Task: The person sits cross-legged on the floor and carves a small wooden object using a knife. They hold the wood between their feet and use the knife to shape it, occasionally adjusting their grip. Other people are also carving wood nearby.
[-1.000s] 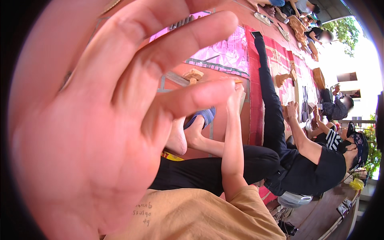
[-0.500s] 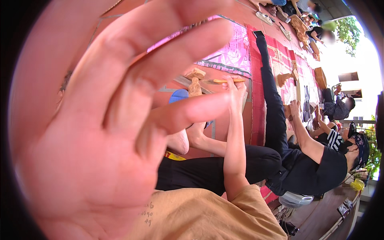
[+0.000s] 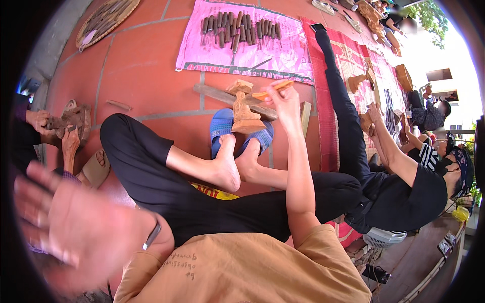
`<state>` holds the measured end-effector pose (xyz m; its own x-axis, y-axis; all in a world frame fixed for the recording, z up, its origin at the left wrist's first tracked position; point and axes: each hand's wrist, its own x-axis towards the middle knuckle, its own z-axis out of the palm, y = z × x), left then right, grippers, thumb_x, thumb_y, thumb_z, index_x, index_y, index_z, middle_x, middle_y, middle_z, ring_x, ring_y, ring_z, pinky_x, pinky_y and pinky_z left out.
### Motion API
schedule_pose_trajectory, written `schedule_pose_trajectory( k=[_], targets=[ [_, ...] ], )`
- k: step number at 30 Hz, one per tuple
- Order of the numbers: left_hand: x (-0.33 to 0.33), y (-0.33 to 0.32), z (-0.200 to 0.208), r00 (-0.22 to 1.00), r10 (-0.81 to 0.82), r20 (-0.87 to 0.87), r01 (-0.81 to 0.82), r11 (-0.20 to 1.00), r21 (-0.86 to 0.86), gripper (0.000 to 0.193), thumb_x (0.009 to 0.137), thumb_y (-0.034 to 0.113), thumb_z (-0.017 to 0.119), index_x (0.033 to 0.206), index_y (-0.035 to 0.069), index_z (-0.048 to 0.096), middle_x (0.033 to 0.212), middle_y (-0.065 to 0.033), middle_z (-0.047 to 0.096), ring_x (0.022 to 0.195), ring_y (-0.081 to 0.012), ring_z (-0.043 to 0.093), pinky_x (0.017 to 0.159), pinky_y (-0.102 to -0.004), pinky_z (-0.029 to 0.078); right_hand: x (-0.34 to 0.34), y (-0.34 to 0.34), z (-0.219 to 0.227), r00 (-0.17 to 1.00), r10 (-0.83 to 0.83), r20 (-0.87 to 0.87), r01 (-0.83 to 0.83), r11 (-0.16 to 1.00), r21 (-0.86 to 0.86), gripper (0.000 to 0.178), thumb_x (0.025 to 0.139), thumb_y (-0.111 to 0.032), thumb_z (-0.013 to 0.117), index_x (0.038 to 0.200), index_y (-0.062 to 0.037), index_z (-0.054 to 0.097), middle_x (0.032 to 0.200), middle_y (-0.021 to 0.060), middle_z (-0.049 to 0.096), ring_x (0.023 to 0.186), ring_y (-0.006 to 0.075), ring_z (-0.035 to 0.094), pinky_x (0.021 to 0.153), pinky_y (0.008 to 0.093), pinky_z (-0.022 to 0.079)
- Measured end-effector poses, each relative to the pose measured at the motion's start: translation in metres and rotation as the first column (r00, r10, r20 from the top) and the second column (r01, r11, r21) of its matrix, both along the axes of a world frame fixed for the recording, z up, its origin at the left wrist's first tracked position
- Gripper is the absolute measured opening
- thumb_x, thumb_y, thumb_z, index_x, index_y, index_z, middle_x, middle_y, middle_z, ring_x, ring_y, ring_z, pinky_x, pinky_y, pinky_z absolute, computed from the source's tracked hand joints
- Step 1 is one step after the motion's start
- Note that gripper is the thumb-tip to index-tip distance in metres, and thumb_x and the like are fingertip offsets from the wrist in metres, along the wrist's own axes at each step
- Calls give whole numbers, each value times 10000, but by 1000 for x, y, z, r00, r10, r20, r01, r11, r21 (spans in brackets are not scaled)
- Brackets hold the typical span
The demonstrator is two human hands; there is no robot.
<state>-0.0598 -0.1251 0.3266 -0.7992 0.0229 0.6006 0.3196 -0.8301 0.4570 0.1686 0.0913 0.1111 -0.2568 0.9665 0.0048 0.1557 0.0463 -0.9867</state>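
Note:
My right hand [image 3: 284, 106] is closed around a slim yellow-orange stick [image 3: 273, 90]; its exact kind I cannot make out. Just left of it, a carved wooden figure [image 3: 242, 107] with a wide block base is between my feet in blue slippers [image 3: 221, 126]. The figure overlaps a wooden board [image 3: 217, 95] on the tiles. Blurred by motion, my left hand [image 3: 83, 222] is at the lower left with its fingers spread, holding nothing. A dark band circles that wrist.
Several carving chisels [image 3: 242, 28] lie on a pink sheet [image 3: 194, 50]. A round woven tray [image 3: 121, 6] holds more tools. At left, another person's hands [image 3: 69, 141] hold a carved wooden piece [image 3: 76, 118]. A person in black [image 3: 399, 202] sits at right, leg stretched along a red mat [image 3: 326, 136].
My open left hand has swung from close in front of the view down to the lower left, uncovering the chisels, figure and slippers. My right hand still holds the stick, slightly further left.

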Motion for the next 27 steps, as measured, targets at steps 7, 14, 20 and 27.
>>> schedule_pose_trajectory(
  k=[7, 14, 20, 27],
  targets=[
    [51, 101, -231, 951, -140, 276, 298, 654, -696, 372, 923, 9, 602, 1278, 22, 492, 1265, -91, 497, 1128, -175, 527, 1014, -333, 418, -33, -25, -23, 928, 299, 224, -286, 954, -90, 69, 929, -54, 625, 978, -13, 599, 806, 49, 657, 753, 103, 627, 703, 259, 529],
    [80, 91, -313, 902, -369, 225, 333, 260, -907, 419, 820, -81, 606, 1215, 34, 531, 1166, -155, 506, 849, -196, 628, 733, -308, 537, -3, -6, -14, 805, -66, 590, -159, 934, 320, 190, 897, -148, 655, 999, -1, 592, 745, 194, 668, 683, 317, 688, 620, 433, 517],
    [66, 105, -337, 802, -345, 488, 551, 110, -827, 384, 872, -67, 537, 1250, -2, 514, 1081, -114, 591, 805, -137, 615, 693, -282, 547, -23, -31, -3, 927, 261, 269, -267, 963, -14, 128, 925, -107, 645, 995, 0, 638, 844, 92, 695, 745, 114, 657, 659, 283, 540],
    [50, 101, -341, 753, -311, 579, 619, 37, -785, 321, 879, -40, 547, 1200, -21, 550, 1036, -101, 605, 827, -129, 613, 705, -259, 530, 1, -5, -24, 762, 127, 635, -271, 953, 135, 205, 896, -154, 653, 994, 13, 589, 814, 260, 655, 839, 469, 634, 728, 518, 490]
  ],
)
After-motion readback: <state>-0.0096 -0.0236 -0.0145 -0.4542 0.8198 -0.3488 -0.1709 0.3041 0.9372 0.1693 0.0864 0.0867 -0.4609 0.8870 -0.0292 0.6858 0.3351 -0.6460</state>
